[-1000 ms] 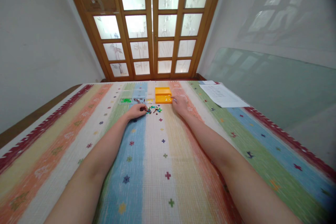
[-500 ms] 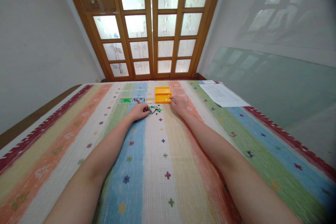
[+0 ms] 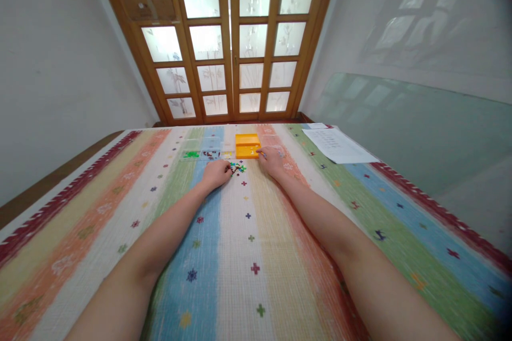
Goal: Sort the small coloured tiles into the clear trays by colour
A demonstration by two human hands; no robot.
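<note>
A small pile of mixed coloured beads or tiny pieces (image 3: 240, 168) lies on the striped tablecloth. My left hand (image 3: 216, 173) rests at the pile's left side, fingers curled together and touching it; whatever they pinch is too small to make out. An open yellow box (image 3: 247, 140) with a hinged lid stands just behind the pile, a few pale bits in its tray. At the box's right front corner is my right hand (image 3: 272, 162), thumb and fingertips drawn together over the tray edge. What is between those fingertips, if anything, cannot be told.
Left of the yellow box stand clear containers holding green pieces (image 3: 191, 154), dark brown pieces (image 3: 210, 155) and yellow pieces (image 3: 227, 155). Printed paper sheets (image 3: 340, 145) lie at the right far edge. Wooden glazed doors (image 3: 236, 37) rise beyond the table.
My left hand has shifted slightly right and nearer to me, over the left part of the pile. My right hand has moved a little left at the yellow box. The view tilts slightly.
</note>
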